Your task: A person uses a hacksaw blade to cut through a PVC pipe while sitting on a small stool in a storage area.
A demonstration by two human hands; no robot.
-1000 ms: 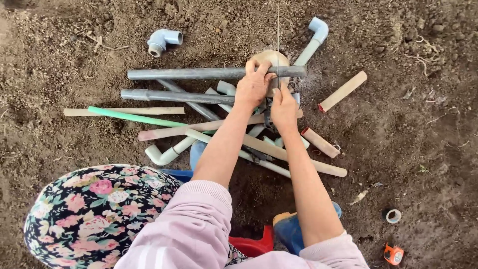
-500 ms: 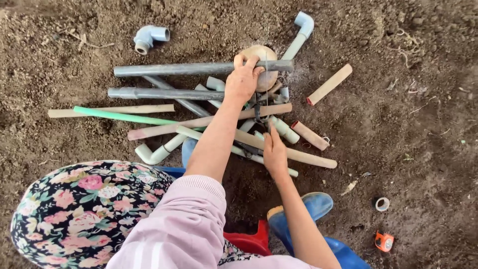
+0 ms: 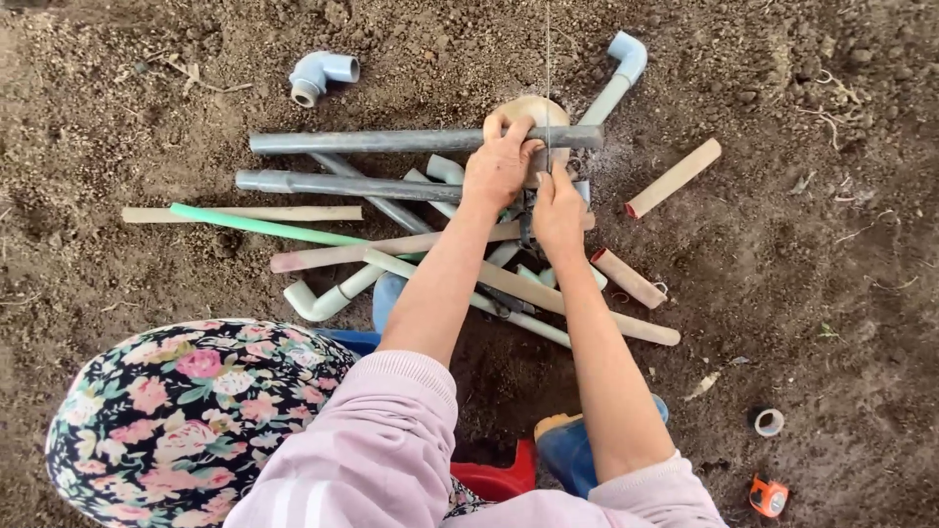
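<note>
My left hand (image 3: 501,164) is closed over a tan round spool (image 3: 533,110) and rests on a long grey pipe (image 3: 391,141) at the top of a pile of pipe pieces on bare soil. My right hand (image 3: 558,210) sits just beside and below it, fingertips pinched at a thin string (image 3: 548,59) that runs straight up out of view. Under both hands lie more grey, white and tan pipes (image 3: 430,244) and a green pipe (image 3: 264,225).
A grey elbow fitting (image 3: 318,76) lies at the upper left, and a light-blue elbow pipe (image 3: 626,51) and a tan pipe piece (image 3: 673,178) to the right. A tape roll (image 3: 768,421), an orange tape measure (image 3: 770,496), blue boots (image 3: 577,452) and floral fabric (image 3: 176,416) are near me.
My right hand, which had dropped down onto the lower pipes, has come back up beside my left hand at the spool. The left hand has stayed on the spool.
</note>
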